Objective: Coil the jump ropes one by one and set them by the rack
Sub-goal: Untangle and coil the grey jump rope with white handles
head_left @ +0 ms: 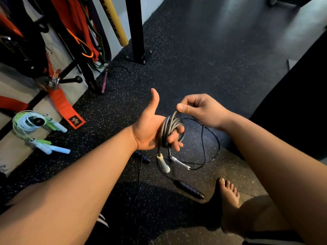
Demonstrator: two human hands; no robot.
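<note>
Since that thin grey jump rope (168, 128) looks springy (light too), left fingers (174, 138) hook its coil, right fingers (184, 108) pinch the top.

Your left hand (154, 128), right hand (200, 110) and foot (228, 193) were bare. A dark garment (104, 224) with pale stripes showed at your lap.

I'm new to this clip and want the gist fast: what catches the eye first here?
The grey rope, looped round the left hand at centre, the right hand pinching a strand just above it. At far left by the rack lie coiled green and blue ropes; a black rope sprawls loose on the floor beneath the hands.
</note>
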